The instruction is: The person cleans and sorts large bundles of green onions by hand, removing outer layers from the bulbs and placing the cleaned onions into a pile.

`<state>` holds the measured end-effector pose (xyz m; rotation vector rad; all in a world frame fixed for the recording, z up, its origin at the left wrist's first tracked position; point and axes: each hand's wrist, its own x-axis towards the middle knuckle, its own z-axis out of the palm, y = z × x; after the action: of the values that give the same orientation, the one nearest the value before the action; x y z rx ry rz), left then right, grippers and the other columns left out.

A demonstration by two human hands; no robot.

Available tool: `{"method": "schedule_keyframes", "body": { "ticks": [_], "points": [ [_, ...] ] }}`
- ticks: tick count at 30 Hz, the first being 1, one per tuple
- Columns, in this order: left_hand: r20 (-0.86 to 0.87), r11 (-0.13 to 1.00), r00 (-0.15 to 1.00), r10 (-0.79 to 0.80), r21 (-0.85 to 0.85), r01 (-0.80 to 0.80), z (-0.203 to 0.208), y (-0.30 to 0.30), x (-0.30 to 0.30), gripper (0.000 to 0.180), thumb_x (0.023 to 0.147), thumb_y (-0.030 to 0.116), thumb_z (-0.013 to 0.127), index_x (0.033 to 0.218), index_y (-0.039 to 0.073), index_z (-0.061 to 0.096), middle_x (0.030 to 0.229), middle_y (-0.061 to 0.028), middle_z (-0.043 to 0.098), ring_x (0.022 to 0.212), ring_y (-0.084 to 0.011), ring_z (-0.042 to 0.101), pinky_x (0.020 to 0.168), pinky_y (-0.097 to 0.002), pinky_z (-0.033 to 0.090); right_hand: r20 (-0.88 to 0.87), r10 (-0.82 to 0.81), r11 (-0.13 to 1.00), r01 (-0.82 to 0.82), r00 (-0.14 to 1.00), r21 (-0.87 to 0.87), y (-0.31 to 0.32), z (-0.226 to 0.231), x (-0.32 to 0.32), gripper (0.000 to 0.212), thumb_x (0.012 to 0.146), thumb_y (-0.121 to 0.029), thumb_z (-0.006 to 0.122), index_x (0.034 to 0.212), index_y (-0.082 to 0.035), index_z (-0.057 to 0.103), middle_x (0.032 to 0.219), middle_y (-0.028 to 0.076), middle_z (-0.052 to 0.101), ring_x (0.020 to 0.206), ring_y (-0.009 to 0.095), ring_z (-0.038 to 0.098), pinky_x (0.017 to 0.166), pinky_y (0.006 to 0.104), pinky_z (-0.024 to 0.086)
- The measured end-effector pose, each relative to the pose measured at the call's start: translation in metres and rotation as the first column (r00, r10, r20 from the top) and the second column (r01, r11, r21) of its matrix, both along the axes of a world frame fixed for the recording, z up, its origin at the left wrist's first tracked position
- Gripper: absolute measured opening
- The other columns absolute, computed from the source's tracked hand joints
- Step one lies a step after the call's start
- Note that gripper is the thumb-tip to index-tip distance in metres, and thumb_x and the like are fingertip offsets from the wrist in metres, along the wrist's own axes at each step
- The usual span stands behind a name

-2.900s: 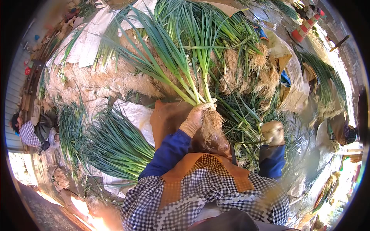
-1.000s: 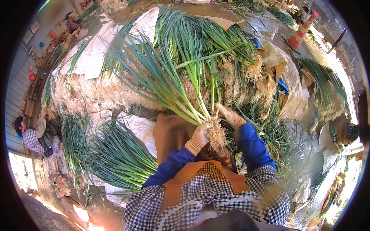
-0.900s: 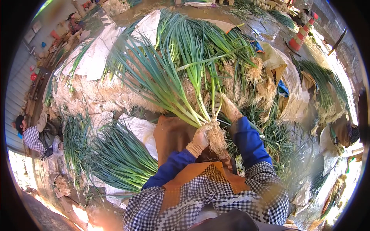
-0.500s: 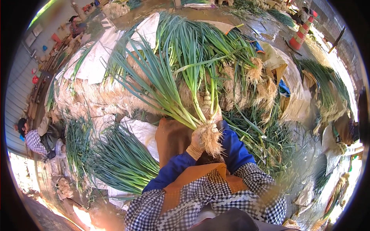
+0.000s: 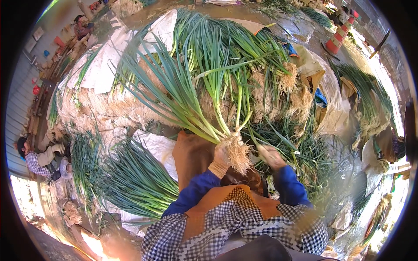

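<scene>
A bunch of green onions [image 5: 204,117] fans out in front of me, leaves pointing away and pale roots [image 5: 239,155] toward my body. My left hand [image 5: 222,155] is closed around it just beside the roots. To the right, apart from the bunch, is my right hand [image 5: 271,157], slightly smeared by motion. Its fingers are closed on a thin green onion leaf [image 5: 253,138] that runs up toward the bunch's stalks. Below both hands lies the brown apron [image 5: 191,158] over my lap.
A long heap of green onions [image 5: 244,43] lies ahead, partly under white sheets [image 5: 113,56]. At left rests another pile of green onions [image 5: 139,178]. Loose leaves [image 5: 300,161] litter the ground at right. A person [image 5: 39,158] sits far left; a striped cone [image 5: 339,37] stands back right.
My right hand has moved off the bunch to the right, drawing a leaf away from the stalks. My left hand keeps its grip near the roots.
</scene>
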<state>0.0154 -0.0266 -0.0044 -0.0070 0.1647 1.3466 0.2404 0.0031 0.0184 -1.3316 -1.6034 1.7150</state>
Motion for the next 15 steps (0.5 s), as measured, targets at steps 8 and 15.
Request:
{"method": "schedule_keyframes", "body": {
  "ticks": [8,15],
  "points": [
    [0.050,0.997,0.999,-0.019,0.074,0.015,-0.015,0.010,0.000,0.036,0.079,0.008,0.049,0.112,-0.005,0.052,0.099,-0.0150,0.060,0.087,-0.0286,0.060,0.081,-0.0484,0.050,0.078,-0.211,0.754,0.112,0.974,0.647,0.070,0.015,-0.021,0.061,0.085,-0.042,0.055,0.126,0.001,0.043,0.123,0.015,0.052,0.109,0.026,0.052,0.094,0.0345,0.039],
    [-0.128,0.999,0.991,0.028,-0.017,-0.030,-0.021,0.014,0.003,0.031,0.077,0.005,0.051,0.107,-0.003,0.055,0.093,-0.0121,0.062,0.085,-0.0240,0.060,0.078,-0.0363,0.051,0.175,0.168,0.905,-0.222,0.970,0.362,0.127,0.005,-0.057,0.046,0.081,-0.050,0.057,0.097,-0.007,0.063,0.082,0.004,0.060,0.070,0.014,0.054,0.065,0.0299,0.045]
  ]
}}
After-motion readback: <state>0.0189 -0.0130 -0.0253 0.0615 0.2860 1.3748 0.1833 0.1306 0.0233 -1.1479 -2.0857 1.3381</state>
